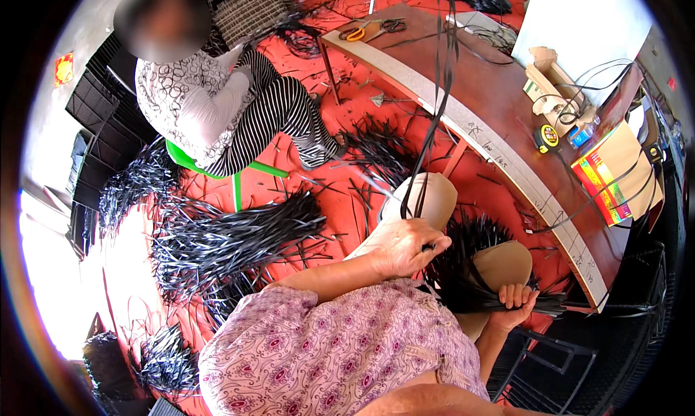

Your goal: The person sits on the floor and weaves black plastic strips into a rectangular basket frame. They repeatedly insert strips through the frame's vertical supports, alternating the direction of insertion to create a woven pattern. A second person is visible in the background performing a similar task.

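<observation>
My left hand (pixel 411 244) is closed around a few long black strips (pixel 443 90), which rise from the fist past the table edge toward the top of the view. Lower and to the right, my right hand (pixel 512 305) wraps round a bundle of black strips (pixel 463 289) lying across my lap. The bundle's cut ends stick out past the right hand toward the table. More dark strips (pixel 478 235) fan out between my knees, partly hidden by my legs. Both fists hide the held parts of the strips.
A brown table (pixel 492 98) curves along the right, carrying scissors (pixel 373 30), a tape measure (pixel 546 138) and an open cardboard box (pixel 554 90). Piles of black strips (pixel 224 242) cover the red floor (pixel 304 202). Another person (pixel 195 105) sits on a green stool (pixel 237 188) at left.
</observation>
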`<state>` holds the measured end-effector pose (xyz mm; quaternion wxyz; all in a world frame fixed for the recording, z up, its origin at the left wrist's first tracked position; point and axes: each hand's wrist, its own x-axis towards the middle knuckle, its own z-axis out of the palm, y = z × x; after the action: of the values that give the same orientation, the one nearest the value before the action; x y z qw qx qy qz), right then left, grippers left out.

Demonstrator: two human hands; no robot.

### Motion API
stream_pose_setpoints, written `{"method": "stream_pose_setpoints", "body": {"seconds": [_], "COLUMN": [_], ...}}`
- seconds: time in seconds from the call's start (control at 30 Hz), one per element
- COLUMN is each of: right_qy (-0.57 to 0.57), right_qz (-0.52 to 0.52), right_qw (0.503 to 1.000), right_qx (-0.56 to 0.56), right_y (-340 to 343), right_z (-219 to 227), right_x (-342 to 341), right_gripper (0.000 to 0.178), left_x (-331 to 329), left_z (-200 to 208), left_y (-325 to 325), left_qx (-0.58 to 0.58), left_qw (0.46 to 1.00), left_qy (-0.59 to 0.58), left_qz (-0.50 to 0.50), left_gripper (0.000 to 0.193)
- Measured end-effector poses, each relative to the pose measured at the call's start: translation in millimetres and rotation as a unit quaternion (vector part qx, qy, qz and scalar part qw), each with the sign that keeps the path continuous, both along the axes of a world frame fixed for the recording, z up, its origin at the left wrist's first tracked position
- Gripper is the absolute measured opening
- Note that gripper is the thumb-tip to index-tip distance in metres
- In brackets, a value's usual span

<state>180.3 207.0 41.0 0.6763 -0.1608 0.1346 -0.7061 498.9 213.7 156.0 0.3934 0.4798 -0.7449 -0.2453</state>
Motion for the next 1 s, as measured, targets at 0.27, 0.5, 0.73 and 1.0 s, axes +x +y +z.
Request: {"method": "stream_pose_setpoints", "body": {"seconds": [0.27,0.5,0.73,1.0], "right_qy": [-0.005,0.004,0.015,0.023], "right_qz": [-0.007,0.000,-0.002,-0.007], "right_qw": [1.000,1.000,1.000,1.000], "right_qx": [0.002,-0.006,-0.004,0.011], "right_y": [0,0,0,-1], "right_z": [2,1,4,6], "right_x": [2,0,2,3], "right_gripper": [0.041,0.041,0.041,0.041], "left_x": [-4,-8,-6,-7], "left_z": [-6,-7,-18,-31], "left_y": [-1,-2,-3,-5], "left_qx": [-0.035,-0.040,-0.037,-0.042], "left_qw": [0.999,0.999,0.999,0.996], "left_qy": [0.015,0.018,0.040,0.073], "left_qz": [-0.012,-0.012,-0.001,0.007], "left_gripper": [0.024,0.027,0.022,0.018]}}
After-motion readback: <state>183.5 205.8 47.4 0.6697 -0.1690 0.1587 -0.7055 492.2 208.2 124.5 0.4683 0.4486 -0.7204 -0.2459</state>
